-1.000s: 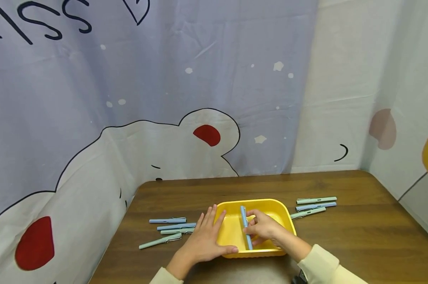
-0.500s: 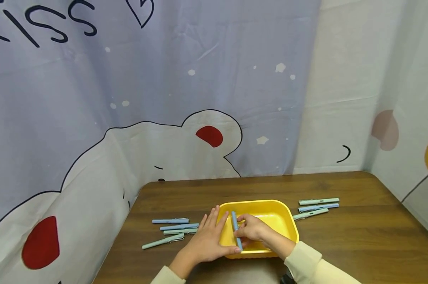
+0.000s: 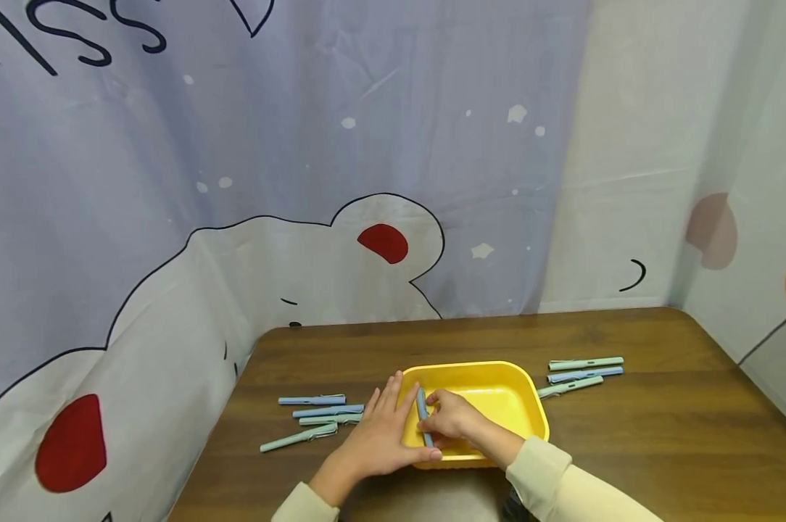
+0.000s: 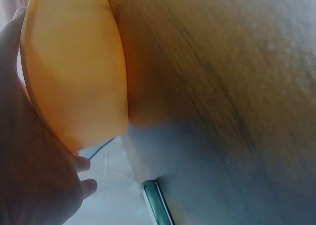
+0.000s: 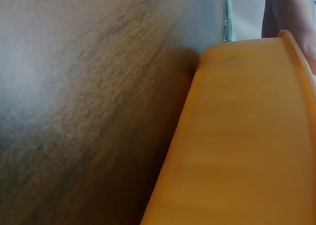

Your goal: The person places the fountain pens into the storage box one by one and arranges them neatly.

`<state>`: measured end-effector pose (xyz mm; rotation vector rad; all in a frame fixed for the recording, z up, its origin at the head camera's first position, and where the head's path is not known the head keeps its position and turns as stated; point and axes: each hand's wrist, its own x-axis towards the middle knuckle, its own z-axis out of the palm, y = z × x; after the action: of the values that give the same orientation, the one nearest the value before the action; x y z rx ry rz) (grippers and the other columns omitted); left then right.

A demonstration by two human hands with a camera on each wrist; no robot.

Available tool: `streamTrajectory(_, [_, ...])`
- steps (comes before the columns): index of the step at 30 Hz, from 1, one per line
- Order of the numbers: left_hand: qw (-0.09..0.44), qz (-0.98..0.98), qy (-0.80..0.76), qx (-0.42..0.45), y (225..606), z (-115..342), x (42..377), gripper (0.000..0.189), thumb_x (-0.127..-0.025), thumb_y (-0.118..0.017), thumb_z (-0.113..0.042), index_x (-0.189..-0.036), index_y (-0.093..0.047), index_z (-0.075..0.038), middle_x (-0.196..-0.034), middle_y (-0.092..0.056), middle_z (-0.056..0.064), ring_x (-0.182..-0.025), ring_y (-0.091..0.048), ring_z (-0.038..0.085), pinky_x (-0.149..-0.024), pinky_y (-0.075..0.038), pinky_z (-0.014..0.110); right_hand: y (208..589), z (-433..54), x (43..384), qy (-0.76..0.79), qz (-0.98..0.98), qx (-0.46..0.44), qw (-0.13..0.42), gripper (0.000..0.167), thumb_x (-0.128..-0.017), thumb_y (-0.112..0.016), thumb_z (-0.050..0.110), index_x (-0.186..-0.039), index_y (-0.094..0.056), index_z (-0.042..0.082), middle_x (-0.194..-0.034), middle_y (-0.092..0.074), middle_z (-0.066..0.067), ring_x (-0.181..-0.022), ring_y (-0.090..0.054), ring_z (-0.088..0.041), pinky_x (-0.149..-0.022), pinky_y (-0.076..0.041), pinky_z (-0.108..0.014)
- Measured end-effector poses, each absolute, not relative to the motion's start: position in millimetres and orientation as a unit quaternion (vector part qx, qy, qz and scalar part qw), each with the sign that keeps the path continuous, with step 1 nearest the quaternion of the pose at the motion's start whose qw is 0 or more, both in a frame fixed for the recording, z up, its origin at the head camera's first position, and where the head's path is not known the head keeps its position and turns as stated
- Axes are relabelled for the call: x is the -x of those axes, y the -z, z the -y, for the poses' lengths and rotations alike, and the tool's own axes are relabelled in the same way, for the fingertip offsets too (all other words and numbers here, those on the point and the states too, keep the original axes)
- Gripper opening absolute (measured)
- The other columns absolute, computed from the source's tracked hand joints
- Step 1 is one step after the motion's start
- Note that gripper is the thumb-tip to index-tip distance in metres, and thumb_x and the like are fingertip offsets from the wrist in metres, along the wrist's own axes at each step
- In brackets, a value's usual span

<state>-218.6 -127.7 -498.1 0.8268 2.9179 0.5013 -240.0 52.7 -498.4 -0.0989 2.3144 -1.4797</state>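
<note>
In the head view my right hand [image 3: 454,420] pinches a light blue pen [image 3: 422,403] inside the yellow tray [image 3: 497,413], close to its left wall. The pen points away from me, tilted slightly. My left hand [image 3: 381,435] rests on the tray's left rim with fingers spread, its thumb along the near rim. The left wrist view shows the left hand [image 4: 39,170] against the tray's outer wall [image 4: 74,72]. In the right wrist view the tray's side [image 5: 237,136] fills the right half; the right hand is out of that frame.
Left of the tray lie several pens, two blue pens [image 3: 311,400] and green ones [image 3: 298,438]. To the right lie a green pen [image 3: 586,363], a blue pen [image 3: 585,375] and another green pen [image 3: 571,387]. A patterned curtain [image 3: 484,181] hangs behind the wooden table [image 3: 660,413].
My right hand has moved left inside the tray with the blue pen, from the middle to beside the left wall. My left hand has stayed at the tray's left rim.
</note>
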Motion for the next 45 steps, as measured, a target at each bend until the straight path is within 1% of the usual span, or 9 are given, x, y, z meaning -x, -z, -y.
streamTrajectory(5, [0.036, -0.949, -0.167, -0.265, 495, 127, 219, 0.11, -0.084, -0.061, -0.076, -0.163, -0.018, -0.014, -0.17, -0.002, 0.018, -0.156, -0.006, 0.035, -0.122, -0.013, 0.06, 499, -50, 243, 0.493, -0.85, 0.052, 0.178, 0.045, -0.087, -0.077, 0.004, -0.123, -0.054, -0.011, -0.077, -0.062, -0.011, -0.055, -0.066, -0.015, -0.051, -0.058, -0.028])
streamTrajectory(8, [0.039, -0.948, -0.173, -0.263, 495, 126, 219, 0.111, -0.083, -0.061, -0.077, -0.163, -0.019, -0.013, -0.17, -0.003, 0.017, -0.156, -0.007, 0.035, -0.123, -0.014, 0.06, 500, -50, 244, 0.466, -0.867, 0.062, 0.166, 0.044, -0.088, -0.076, 0.007, -0.122, -0.055, -0.011, -0.068, -0.063, -0.009, -0.049, -0.063, -0.014, -0.047, -0.055, -0.027])
streamTrajectory(12, [0.043, -0.949, -0.173, -0.262, 496, 125, 218, 0.112, -0.083, -0.059, -0.079, -0.163, -0.018, -0.013, -0.17, -0.003, 0.017, -0.156, -0.007, 0.035, -0.122, -0.014, 0.06, 501, -51, 243, 0.455, -0.872, 0.071, 0.167, 0.045, -0.09, -0.075, 0.01, -0.123, -0.053, -0.011, -0.061, -0.064, -0.009, -0.044, -0.061, -0.013, -0.044, -0.054, -0.027])
streamTrajectory(23, [0.033, -0.95, -0.168, -0.263, 492, 127, 220, 0.111, -0.083, -0.06, -0.078, -0.163, -0.018, -0.014, -0.17, -0.003, 0.017, -0.156, -0.007, 0.035, -0.122, -0.015, 0.06, 491, -56, 239, 0.468, -0.86, 0.065, 0.194, 0.055, -0.089, -0.075, 0.009, -0.133, -0.048, -0.011, -0.066, -0.067, -0.01, -0.05, -0.065, -0.015, -0.048, -0.056, -0.029])
streamTrajectory(28, [0.038, -0.95, -0.172, -0.26, 493, 127, 223, 0.112, -0.082, -0.06, -0.079, -0.164, -0.018, -0.015, -0.17, -0.003, 0.016, -0.156, -0.007, 0.033, -0.123, -0.015, 0.059, 484, -64, 235, 0.463, -0.86, 0.083, 0.2, 0.056, -0.088, -0.074, 0.009, -0.135, -0.049, -0.01, -0.068, -0.068, -0.01, -0.053, -0.067, -0.018, -0.051, -0.057, -0.031])
streamTrajectory(33, [0.042, -0.951, -0.168, -0.257, 494, 129, 222, 0.113, -0.081, -0.059, -0.081, -0.164, -0.017, -0.016, -0.17, -0.001, 0.015, -0.157, -0.005, 0.032, -0.123, -0.013, 0.058, 474, -77, 231, 0.421, -0.881, 0.127, 0.178, 0.048, -0.089, -0.075, 0.014, -0.129, -0.057, -0.006, -0.078, -0.069, -0.008, -0.06, -0.066, -0.018, -0.059, -0.055, -0.032])
streamTrajectory(36, [0.043, -0.951, -0.168, -0.255, 494, 129, 221, 0.114, -0.081, -0.059, -0.082, -0.164, -0.017, -0.016, -0.17, -0.001, 0.015, -0.157, -0.005, 0.032, -0.123, -0.013, 0.058, 468, -86, 228, 0.382, -0.899, 0.155, 0.149, 0.043, -0.088, -0.076, 0.016, -0.124, -0.062, -0.002, -0.087, -0.071, -0.006, -0.068, -0.064, -0.016, -0.065, -0.054, -0.034])
streamTrajectory(41, [0.045, -0.952, -0.172, -0.251, 496, 128, 220, 0.114, -0.08, -0.058, -0.082, -0.164, -0.017, -0.018, -0.171, -0.001, 0.012, -0.157, -0.006, 0.031, -0.124, -0.013, 0.056, 462, -104, 223, 0.351, -0.908, 0.198, 0.114, 0.04, -0.088, -0.076, 0.017, -0.122, -0.064, 0.001, -0.1, -0.073, -0.01, -0.09, -0.067, -0.027, -0.079, -0.055, -0.046])
streamTrajectory(45, [0.05, -0.952, -0.171, -0.248, 496, 128, 219, 0.114, -0.08, -0.058, -0.083, -0.164, -0.017, -0.018, -0.171, -0.001, 0.012, -0.157, -0.006, 0.031, -0.124, -0.013, 0.056, 455, -118, 217, 0.353, -0.899, 0.234, 0.109, 0.042, -0.09, -0.074, 0.018, -0.126, -0.062, -0.001, -0.115, -0.069, -0.017, -0.098, -0.069, -0.033, -0.085, -0.055, -0.052])
